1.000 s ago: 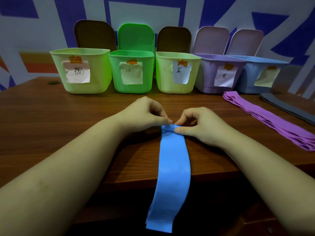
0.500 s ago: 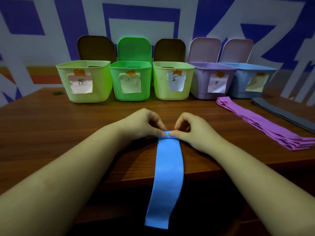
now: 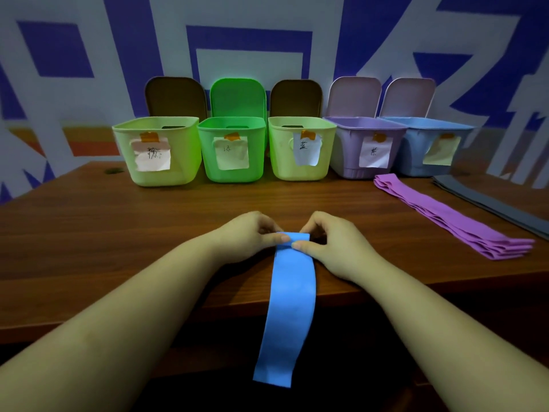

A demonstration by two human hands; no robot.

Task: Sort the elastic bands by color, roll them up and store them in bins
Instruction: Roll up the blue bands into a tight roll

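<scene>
A blue elastic band (image 3: pixel 289 295) lies on the wooden table (image 3: pixel 89 233) and hangs over its front edge. Its far end is folded over into a small roll. My left hand (image 3: pixel 252 236) pinches that end from the left, and my right hand (image 3: pixel 326 242) pinches it from the right. A stack of purple bands (image 3: pixel 454 218) lies flat at the right. Grey bands (image 3: pixel 487 200) lie beyond them at the far right. Several labelled bins stand in a row at the back: a pale green bin (image 3: pixel 157 153), a green bin (image 3: pixel 231 150), and a yellow-green bin (image 3: pixel 300 150).
A purple bin (image 3: pixel 362 147) and a blue bin (image 3: pixel 430 147) finish the row at the right, all with lids raised. A patterned blue and white wall rises behind them. The table's front edge runs just under my forearms.
The camera has tilted up, so the bins sit lower in view. The blue band's far end now shows a wider folded roll between my fingers, and the hanging tail looks slightly shorter.
</scene>
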